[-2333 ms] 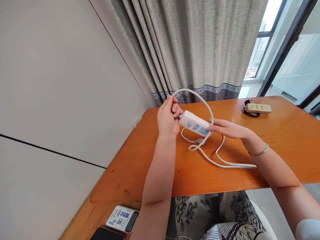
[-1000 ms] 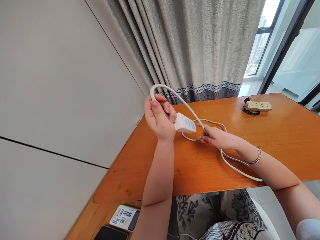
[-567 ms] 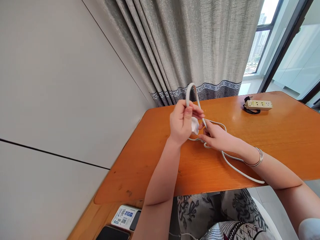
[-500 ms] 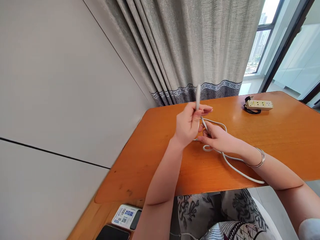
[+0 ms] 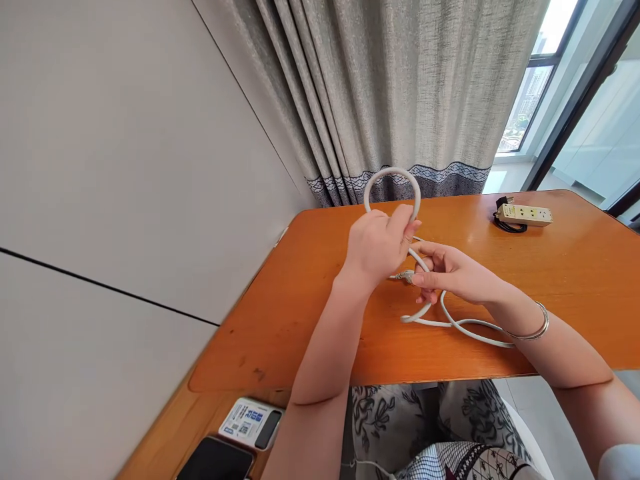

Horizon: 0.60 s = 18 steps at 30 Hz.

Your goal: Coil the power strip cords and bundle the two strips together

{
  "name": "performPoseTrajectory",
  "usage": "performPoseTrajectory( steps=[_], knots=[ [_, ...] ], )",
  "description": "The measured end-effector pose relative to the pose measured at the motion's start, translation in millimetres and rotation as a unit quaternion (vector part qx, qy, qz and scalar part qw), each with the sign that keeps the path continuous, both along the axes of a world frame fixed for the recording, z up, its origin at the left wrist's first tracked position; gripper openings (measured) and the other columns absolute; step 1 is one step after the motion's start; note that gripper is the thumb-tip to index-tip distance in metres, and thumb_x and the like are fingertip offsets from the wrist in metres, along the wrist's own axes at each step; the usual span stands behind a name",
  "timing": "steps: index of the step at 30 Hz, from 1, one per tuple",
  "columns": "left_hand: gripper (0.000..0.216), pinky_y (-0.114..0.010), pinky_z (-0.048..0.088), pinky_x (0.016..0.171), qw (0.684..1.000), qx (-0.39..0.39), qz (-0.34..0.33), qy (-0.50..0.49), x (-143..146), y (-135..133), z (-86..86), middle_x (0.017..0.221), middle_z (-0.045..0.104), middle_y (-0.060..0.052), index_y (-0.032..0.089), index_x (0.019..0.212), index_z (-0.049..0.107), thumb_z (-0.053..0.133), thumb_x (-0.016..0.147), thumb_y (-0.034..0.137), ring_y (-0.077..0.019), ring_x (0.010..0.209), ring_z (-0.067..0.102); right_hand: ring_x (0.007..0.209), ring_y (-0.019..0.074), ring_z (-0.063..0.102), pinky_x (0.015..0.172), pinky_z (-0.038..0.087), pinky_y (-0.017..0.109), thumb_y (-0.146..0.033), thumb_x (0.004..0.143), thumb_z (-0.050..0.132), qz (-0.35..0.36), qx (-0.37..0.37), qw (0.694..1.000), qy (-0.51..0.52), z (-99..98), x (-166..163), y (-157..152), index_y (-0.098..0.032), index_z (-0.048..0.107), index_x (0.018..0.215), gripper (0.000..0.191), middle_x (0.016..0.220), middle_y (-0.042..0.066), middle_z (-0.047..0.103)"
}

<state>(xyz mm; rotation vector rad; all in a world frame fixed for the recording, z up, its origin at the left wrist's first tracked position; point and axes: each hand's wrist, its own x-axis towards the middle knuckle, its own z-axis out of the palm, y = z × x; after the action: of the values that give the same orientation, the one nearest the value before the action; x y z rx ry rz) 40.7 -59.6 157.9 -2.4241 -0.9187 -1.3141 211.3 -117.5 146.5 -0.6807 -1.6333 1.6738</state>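
My left hand (image 5: 377, 245) is closed around a white power strip, whose body is hidden behind the hand. The strip's white cord (image 5: 391, 175) arcs up in a loop above my knuckles. My right hand (image 5: 450, 272) sits just right of the left one, its fingers pinched on the same cord near the plug (image 5: 406, 275). More of the cord trails in loose loops across the orange wooden table (image 5: 550, 280) toward my right wrist, which wears a silver bangle (image 5: 530, 328).
A second, yellowish power strip (image 5: 527, 215) with a coiled black cord lies at the table's far right. A small white device (image 5: 251, 423) and a dark phone (image 5: 216, 461) lie on a lower ledge near left. Grey curtain and window stand behind; wall at left.
My left hand has swung the power strip from the left toward my right hand and turned it out of sight. The cord loop has tightened above it. The right hand stayed on the cord.
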Motion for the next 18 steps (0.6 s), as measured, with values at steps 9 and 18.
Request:
performPoseTrajectory(
  steps=[9, 18],
  knots=[
    [0.013, -0.029, 0.041, 0.071, 0.932, -0.082, -0.049, -0.35, -18.7, 27.2, -2.0, 0.063, 0.056, 0.001, 0.022, 0.084, 0.066, 0.07, 0.088, 0.034, -0.0191, 0.07, 0.059, 0.08, 0.0138, 0.07, 0.072, 0.053, 0.027, -0.021, 0.087, 0.07, 0.0, 0.016, 0.996, -0.092, 0.9, -4.4, -16.8, -0.018, 0.029, 0.147, 0.074, 0.082, -0.002, 0.069],
    [0.015, -0.024, 0.033, 0.052, 0.866, -0.16, -0.107, -0.462, -57.2, 39.8, 8.2, 0.058, 0.054, 0.009, 0.023, 0.088, 0.057, 0.057, 0.101, 0.03, -0.0054, 0.047, 0.045, 0.065, 0.0158, 0.06, 0.061, 0.043, 0.028, -0.028, 0.102, 0.044, -0.232, 0.443, 0.804, -0.32, 3.3, -6.5, -37.9, -0.017, 0.056, 0.133, 0.036, 0.082, 0.006, 0.071]
  ],
)
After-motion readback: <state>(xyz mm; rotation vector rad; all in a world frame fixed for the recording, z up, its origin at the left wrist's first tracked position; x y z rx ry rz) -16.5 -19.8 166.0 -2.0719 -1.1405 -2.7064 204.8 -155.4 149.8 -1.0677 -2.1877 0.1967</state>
